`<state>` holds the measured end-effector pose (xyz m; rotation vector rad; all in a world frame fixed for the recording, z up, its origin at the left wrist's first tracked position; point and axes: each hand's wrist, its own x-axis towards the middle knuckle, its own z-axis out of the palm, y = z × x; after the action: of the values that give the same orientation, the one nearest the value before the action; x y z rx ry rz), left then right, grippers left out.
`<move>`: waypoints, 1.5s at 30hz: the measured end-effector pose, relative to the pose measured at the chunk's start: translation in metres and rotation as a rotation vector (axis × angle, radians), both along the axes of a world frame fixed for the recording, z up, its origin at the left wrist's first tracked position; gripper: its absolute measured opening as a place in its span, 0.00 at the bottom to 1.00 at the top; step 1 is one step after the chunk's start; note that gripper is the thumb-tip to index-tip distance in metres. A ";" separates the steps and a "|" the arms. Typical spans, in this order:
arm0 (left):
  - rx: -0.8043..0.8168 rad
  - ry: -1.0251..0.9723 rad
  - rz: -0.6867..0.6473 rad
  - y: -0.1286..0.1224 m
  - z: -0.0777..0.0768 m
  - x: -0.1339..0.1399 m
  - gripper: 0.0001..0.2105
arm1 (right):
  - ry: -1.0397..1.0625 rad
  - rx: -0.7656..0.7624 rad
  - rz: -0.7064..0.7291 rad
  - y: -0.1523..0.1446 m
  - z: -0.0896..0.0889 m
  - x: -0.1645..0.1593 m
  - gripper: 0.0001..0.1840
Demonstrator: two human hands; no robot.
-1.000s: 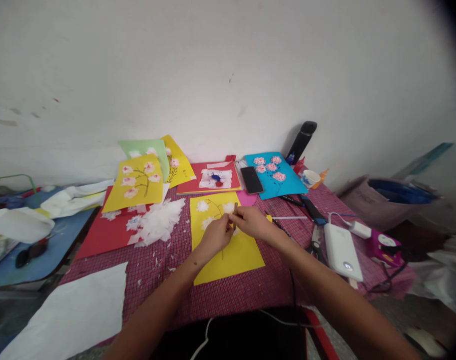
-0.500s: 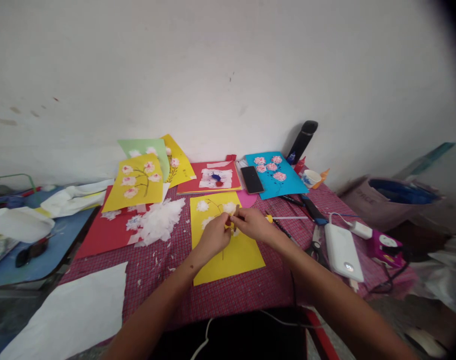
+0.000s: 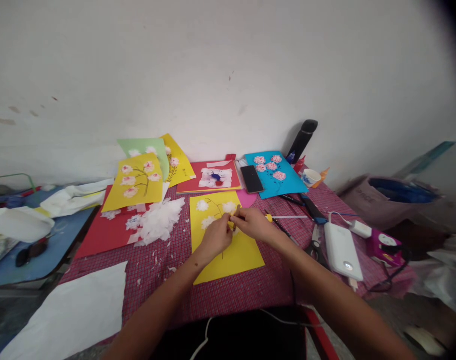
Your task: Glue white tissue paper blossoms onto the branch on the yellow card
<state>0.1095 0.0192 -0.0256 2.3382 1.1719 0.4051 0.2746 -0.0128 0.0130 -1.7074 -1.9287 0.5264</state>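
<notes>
Checked-cloth desk [image 3: 167,287] before pale wall [image 3: 197,70] | right hand [image 3: 255,223] pinches brown stick [image 3: 238,209] over yellow sheet [image 3: 231,262] | left hand [image 3: 215,236] alongside, grip unclear

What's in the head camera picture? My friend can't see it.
A person's left hand and right hand meet over a yellow sheet with white puffs, the right holding a thin brown stick. Around them are a heap of white scraps, flower pictures and a black phone.

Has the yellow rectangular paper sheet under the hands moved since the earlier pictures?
No: the yellow paper sheet shows no shift against the red checked tablecloth.
</notes>
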 end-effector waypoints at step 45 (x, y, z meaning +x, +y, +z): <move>-0.022 -0.080 -0.099 -0.003 0.008 -0.015 0.11 | 0.084 0.011 -0.028 -0.001 -0.008 0.002 0.13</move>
<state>0.0945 0.0161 -0.0178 2.3275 1.0135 0.4435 0.2765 -0.0134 0.0045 -1.6759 -1.8432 0.5670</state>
